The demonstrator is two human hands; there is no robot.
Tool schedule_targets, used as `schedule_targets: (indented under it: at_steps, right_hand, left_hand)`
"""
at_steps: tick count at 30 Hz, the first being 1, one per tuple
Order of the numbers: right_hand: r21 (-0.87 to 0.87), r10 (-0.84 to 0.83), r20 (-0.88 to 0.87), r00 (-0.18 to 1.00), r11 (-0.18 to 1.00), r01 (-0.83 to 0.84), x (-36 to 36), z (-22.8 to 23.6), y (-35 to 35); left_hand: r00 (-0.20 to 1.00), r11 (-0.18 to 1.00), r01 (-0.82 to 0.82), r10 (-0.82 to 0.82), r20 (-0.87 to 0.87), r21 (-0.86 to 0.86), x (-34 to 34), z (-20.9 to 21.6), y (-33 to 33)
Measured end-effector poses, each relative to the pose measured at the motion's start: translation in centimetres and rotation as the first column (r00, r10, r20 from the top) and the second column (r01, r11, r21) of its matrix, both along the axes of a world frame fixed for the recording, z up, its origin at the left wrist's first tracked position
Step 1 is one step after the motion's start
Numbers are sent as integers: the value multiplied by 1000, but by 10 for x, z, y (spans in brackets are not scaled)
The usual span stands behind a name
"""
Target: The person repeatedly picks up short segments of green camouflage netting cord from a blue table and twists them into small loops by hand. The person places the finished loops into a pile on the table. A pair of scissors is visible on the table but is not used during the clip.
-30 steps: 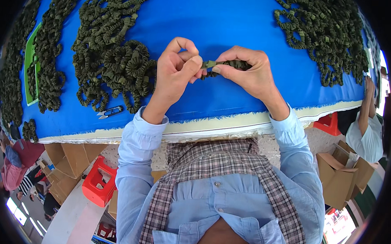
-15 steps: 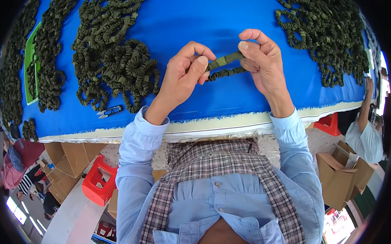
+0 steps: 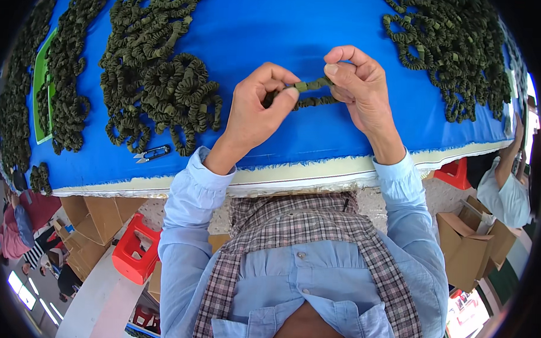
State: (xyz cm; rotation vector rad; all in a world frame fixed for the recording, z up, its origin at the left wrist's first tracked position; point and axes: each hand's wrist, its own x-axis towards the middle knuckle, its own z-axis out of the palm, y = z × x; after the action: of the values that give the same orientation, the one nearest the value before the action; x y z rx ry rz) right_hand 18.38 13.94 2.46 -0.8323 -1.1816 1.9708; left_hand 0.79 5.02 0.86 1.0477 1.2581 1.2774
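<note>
Between my two hands, above the blue table cover, stretches a dark green gathered fabric hair scrunchie. Thumb and fingers of my left hand pinch one end of the loop. The other end is gripped by my right hand, its index finger curled above the thumb. A smoother, lighter green section shows on the upper strand beside my left fingertips. To the left lies a large pile of similar scrunchies, and a small pair of thread snips rests below that pile.
Another scrunchie heap covers the far right. At the left a green tray stands among more scrunchies. Past the table's frayed front edge are a red stool, cardboard boxes and a person at the right.
The upper strand of the scrunchie was pulled straighter and is now more bunched. My left hand has shifted slightly right, and my right hand slightly down and left.
</note>
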Motion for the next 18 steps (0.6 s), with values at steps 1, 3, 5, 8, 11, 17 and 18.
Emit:
schedule_targets:
  at_steps: [1,3,5,8,11,17,18]
  right_hand:
    - [30,1,17,1000,1000,-2,0,0,0]
    - [270,-7,164,986,962,-38,-5,0,-7]
    - [391,-16,331,944,912,-122,-7,3,-15]
    - [544,-47,457,888,805,-238,-12,10,-21]
    - [572,-52,405,913,793,-209,-12,2,-21]
    - [437,-9,440,898,876,-205,-8,2,-17]
    - [420,-8,422,906,888,-188,-6,0,-16]
  left_hand:
    - [999,1000,13,-12,51,-10,-3,1,0]
    - [988,999,40,-35,152,-27,-9,2,0]
    - [987,1000,26,-24,160,-11,-3,2,0]
    - [996,1000,16,-17,83,11,1,0,0]
    - [999,999,34,-34,-12,35,1,-2,-1]
    - [993,999,-6,1,122,36,-1,2,-1]
    - [985,999,-20,15,174,32,-2,3,0]
